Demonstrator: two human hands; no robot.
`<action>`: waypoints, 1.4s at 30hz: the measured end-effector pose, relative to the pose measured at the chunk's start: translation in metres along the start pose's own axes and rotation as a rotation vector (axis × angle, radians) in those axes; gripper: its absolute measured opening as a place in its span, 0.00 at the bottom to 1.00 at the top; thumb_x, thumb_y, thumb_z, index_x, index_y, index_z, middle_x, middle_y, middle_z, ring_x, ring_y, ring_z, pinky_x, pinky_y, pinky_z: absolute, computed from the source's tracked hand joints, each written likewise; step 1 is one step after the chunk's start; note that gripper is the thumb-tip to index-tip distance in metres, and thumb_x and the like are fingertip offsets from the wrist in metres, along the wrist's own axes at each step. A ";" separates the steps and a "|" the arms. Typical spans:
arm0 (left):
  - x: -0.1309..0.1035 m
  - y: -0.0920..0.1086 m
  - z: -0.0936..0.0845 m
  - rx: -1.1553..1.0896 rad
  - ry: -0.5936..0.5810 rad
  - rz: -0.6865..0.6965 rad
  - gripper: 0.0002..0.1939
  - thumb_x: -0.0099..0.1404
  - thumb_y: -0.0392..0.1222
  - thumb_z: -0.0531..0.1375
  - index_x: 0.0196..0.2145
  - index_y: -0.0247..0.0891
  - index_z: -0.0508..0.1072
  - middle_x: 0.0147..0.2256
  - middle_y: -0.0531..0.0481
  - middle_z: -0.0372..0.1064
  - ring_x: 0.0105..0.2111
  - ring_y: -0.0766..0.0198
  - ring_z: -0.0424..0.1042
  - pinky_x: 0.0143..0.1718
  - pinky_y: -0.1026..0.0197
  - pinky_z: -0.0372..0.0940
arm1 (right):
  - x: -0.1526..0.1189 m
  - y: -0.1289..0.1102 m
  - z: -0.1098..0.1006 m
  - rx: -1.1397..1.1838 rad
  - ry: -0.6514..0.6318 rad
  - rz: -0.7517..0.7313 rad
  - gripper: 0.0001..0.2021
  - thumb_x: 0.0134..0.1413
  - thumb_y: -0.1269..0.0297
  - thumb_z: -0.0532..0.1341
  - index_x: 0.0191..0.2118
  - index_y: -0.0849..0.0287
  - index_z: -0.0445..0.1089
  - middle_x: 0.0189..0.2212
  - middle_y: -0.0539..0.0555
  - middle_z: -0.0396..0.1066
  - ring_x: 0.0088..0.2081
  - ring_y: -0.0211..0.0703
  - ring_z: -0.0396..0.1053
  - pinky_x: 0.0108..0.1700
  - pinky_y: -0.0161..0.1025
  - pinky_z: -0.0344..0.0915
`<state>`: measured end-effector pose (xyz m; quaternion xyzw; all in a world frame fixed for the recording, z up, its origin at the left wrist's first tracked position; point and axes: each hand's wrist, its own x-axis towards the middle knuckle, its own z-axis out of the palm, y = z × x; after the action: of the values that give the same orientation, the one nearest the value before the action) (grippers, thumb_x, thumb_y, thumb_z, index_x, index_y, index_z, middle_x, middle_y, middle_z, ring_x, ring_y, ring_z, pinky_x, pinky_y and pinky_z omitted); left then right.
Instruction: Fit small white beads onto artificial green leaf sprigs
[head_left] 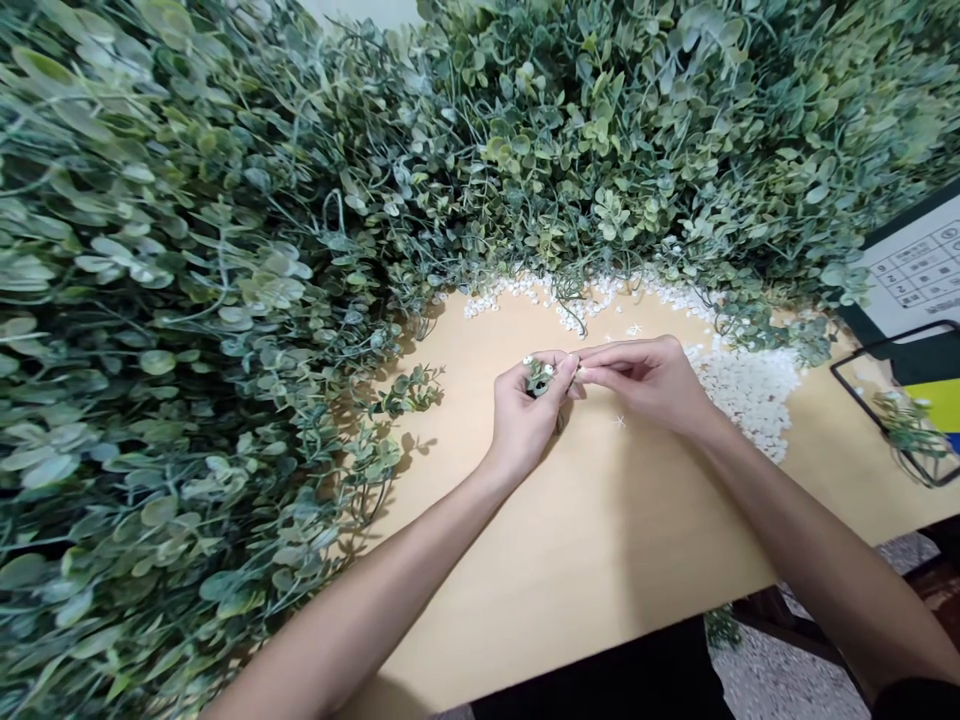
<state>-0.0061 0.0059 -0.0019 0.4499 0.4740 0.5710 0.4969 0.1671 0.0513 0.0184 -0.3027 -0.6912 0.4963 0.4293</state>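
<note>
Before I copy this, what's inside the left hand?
A green sprig with small white flowers shows in the left hand; anything deeper in its grip is covered.

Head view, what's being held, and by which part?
The left hand holds a leafy sprig, gripped part hidden; whether the right hand holds anything is unclear.
</note>
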 end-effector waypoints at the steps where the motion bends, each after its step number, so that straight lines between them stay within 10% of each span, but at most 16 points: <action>1: 0.000 0.000 0.000 0.006 -0.001 0.007 0.18 0.68 0.54 0.67 0.29 0.36 0.75 0.26 0.51 0.70 0.26 0.68 0.67 0.30 0.63 0.62 | 0.000 0.000 0.001 0.004 -0.001 -0.007 0.05 0.60 0.65 0.71 0.39 0.53 0.86 0.40 0.53 0.84 0.40 0.47 0.83 0.47 0.41 0.78; 31: 0.001 -0.005 0.003 -0.076 0.050 0.032 0.17 0.68 0.53 0.67 0.33 0.35 0.76 0.25 0.51 0.73 0.25 0.67 0.70 0.31 0.63 0.64 | -0.002 0.004 0.012 0.131 0.139 0.119 0.12 0.49 0.57 0.78 0.39 0.53 0.86 0.35 0.54 0.84 0.32 0.46 0.81 0.41 0.43 0.81; 42: 0.003 -0.001 0.011 -0.371 0.062 -0.047 0.24 0.62 0.53 0.72 0.50 0.41 0.71 0.39 0.51 0.78 0.36 0.65 0.78 0.42 0.62 0.71 | 0.005 0.008 -0.007 0.072 0.147 0.157 0.11 0.56 0.56 0.74 0.41 0.57 0.80 0.42 0.55 0.83 0.43 0.46 0.82 0.55 0.45 0.79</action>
<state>0.0049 0.0103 -0.0010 0.3214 0.3862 0.6505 0.5696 0.1711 0.0611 0.0130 -0.3756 -0.6138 0.5295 0.4492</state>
